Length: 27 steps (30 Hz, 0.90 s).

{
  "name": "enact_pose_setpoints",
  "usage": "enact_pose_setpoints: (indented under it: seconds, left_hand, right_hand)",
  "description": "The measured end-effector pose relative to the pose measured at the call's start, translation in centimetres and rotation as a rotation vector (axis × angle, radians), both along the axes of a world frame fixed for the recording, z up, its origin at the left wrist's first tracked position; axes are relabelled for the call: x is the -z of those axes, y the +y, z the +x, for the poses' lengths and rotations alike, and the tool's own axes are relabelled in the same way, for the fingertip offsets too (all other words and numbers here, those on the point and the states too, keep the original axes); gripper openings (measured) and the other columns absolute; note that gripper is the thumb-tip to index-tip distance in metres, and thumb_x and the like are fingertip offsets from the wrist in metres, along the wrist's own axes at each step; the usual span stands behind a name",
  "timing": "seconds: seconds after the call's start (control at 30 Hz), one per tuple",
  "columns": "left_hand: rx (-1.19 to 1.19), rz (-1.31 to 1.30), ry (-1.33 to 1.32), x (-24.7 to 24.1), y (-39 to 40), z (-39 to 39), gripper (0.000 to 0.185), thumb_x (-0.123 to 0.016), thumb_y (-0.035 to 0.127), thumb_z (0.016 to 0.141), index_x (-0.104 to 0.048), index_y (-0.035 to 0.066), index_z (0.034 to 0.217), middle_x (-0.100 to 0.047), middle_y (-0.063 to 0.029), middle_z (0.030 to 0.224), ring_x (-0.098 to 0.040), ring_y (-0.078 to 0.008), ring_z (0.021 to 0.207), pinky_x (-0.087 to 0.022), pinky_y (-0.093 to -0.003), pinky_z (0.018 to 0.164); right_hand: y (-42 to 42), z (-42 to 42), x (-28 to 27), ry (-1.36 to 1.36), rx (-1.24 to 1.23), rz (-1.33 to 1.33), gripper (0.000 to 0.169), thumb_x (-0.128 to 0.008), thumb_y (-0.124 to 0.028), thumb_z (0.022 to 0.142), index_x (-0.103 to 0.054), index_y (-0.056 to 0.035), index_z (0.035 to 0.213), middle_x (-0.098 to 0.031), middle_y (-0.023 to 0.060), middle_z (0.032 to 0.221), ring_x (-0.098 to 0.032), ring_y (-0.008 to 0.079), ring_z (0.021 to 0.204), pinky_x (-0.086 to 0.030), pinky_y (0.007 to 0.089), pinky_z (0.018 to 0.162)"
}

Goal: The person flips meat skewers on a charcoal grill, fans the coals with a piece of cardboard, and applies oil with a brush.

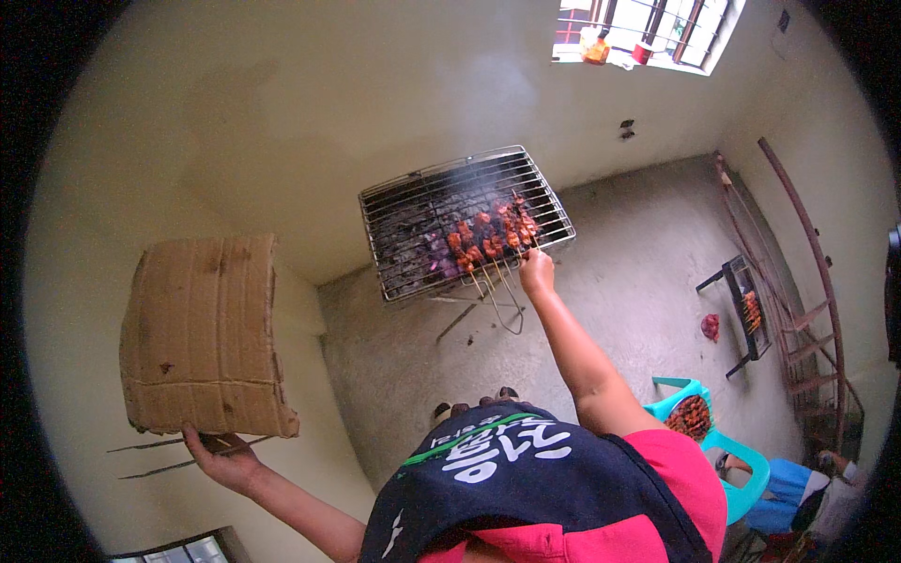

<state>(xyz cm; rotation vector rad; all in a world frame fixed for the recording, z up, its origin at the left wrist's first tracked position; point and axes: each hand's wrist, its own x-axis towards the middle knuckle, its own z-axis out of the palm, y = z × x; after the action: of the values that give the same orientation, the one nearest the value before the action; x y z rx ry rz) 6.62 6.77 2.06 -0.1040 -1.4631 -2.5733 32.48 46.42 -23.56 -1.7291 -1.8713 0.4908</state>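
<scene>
A piece of corrugated cardboard (208,334) is held up at the left by my left hand (224,457), which grips its lower edge; thin dark tongs-like prongs also pass through this hand. My right hand (536,271) is at the front right edge of a charcoal grill, with its fingers closed around the end of a bamboo skewer. Several meat skewers (493,236) lie on the wire grate (401,246), their sticks reaching out over its near edge. A wire handle (510,324) hangs out below them. Charcoal (440,264) glows faintly under the grate, and smoke rises behind.
A turquoise plastic chair (750,478) at the lower right bears a plate of reddish meat (690,416). Beyond it stand a small grill (747,310) with skewers and a rusty metal frame (809,239). Another person (788,489) sits at the lower right. A wall rises behind the grill.
</scene>
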Motion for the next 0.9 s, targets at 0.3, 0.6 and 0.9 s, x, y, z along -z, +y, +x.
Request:
enact_pose_setpoints:
  seconds: [0.3, 0.6, 0.9]
  left_hand:
    - [0.021, 0.018, 0.008, 0.1, 0.4, 0.0, 0.049, -0.056, 0.026, 0.073, -0.041, -0.003, 0.109, -0.043, -0.0126, 0.111, -0.041, -0.0218, 0.102, -0.033, -0.0325, 0.085]
    - [0.032, -0.002, 0.023, 0.2, 0.8, 0.2, 0.049, -0.054, 0.026, 0.075, -0.04, -0.004, 0.111, -0.042, -0.0137, 0.112, -0.04, -0.0224, 0.103, -0.032, -0.0335, 0.087]
    - [0.024, 0.006, 0.008, 0.7, 0.6, -0.4, 0.051, -0.055, 0.025, 0.074, -0.038, -0.004, 0.113, -0.039, -0.0135, 0.116, -0.038, -0.0222, 0.106, -0.03, -0.0338, 0.088]
  right_hand:
    - [1.2, 0.9, 3.3, 0.443, -0.14, -0.14, 0.012, -0.058, -0.008, 0.068, -0.059, -0.0002, 0.077, -0.058, 0.0093, 0.061, -0.053, 0.0136, 0.047, -0.04, 0.0261, 0.043]
    - [2.1, 2.1, 3.8, 0.435, -0.126, -0.291, 0.01, -0.058, -0.009, 0.069, -0.058, -0.0013, 0.075, -0.058, 0.0079, 0.061, -0.051, 0.0115, 0.044, -0.038, 0.025, 0.036]
    - [0.0, 1.8, -0.3, -0.006, -0.061, -0.002, 0.012, -0.056, -0.014, 0.069, -0.056, -0.0073, 0.078, -0.057, 0.012, 0.075, -0.055, 0.0313, 0.073, -0.044, 0.0394, 0.064]
